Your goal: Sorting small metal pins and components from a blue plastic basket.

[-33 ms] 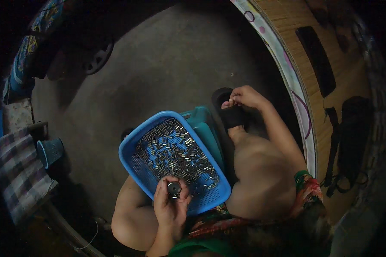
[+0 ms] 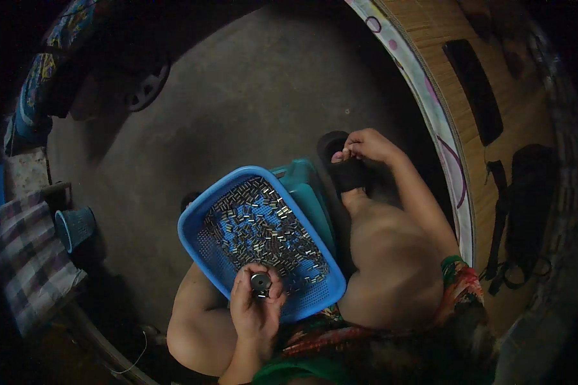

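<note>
My left hand (image 2: 255,311) is closed around a round metal piece (image 2: 261,282) with a small hole in its middle. It holds this piece over the near edge of a blue plastic basket (image 2: 196,240). Many short, shiny metal pins (image 2: 253,218) lie scattered in the basket. The basket rests tilted by my legs, partly over a teal plastic stool (image 2: 306,192). Off to the right, my right hand (image 2: 371,145) reaches down beside my foot in a dark slipper (image 2: 332,142). Its fingers are bent together near the toes, and whatever they grip, if anything, is too small to make out.
A small blue basket (image 2: 76,229) stands at the left by a checked cloth (image 2: 35,240). Along the right runs a tan padded surface (image 2: 430,38) with a dark oblong object (image 2: 473,92) and black straps on it. A dark wheel-like shape (image 2: 149,90) shows at the far left.
</note>
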### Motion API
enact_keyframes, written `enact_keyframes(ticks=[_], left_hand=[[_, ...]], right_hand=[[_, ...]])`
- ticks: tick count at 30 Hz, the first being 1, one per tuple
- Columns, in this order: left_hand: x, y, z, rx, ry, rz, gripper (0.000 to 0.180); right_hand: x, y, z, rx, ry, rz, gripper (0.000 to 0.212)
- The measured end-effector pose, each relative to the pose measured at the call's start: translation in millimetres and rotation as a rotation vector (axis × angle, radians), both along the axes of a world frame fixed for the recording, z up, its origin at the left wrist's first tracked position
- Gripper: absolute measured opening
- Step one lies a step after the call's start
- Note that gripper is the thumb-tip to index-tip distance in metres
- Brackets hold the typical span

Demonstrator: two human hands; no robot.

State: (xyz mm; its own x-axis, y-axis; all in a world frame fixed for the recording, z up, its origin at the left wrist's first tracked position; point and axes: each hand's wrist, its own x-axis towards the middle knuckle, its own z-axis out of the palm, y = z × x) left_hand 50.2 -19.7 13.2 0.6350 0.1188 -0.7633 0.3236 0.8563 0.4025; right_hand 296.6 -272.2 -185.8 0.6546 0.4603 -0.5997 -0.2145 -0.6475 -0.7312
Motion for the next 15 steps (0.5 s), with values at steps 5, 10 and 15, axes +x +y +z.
enact_keyframes(ticks=[5,10,15], left_hand=[[0.0,-2.0,-0.9,0.001,-0.001,-0.001,0.025],[-0.8,0.4,0.5,-0.008,-0.008,0.013,0.025],[-0.6,-0.2,-1.7,-0.009,-0.012,0.008,0.025]], right_hand=[[-3.5,-11.3,-21.2,0.084,0.094,-0.093,0.012],[-2.6,-10.8,-23.0,0.150,0.109,-0.128,0.013],[-2.7,-8.2,-15.2,0.114,0.162,-0.122,0.011]])
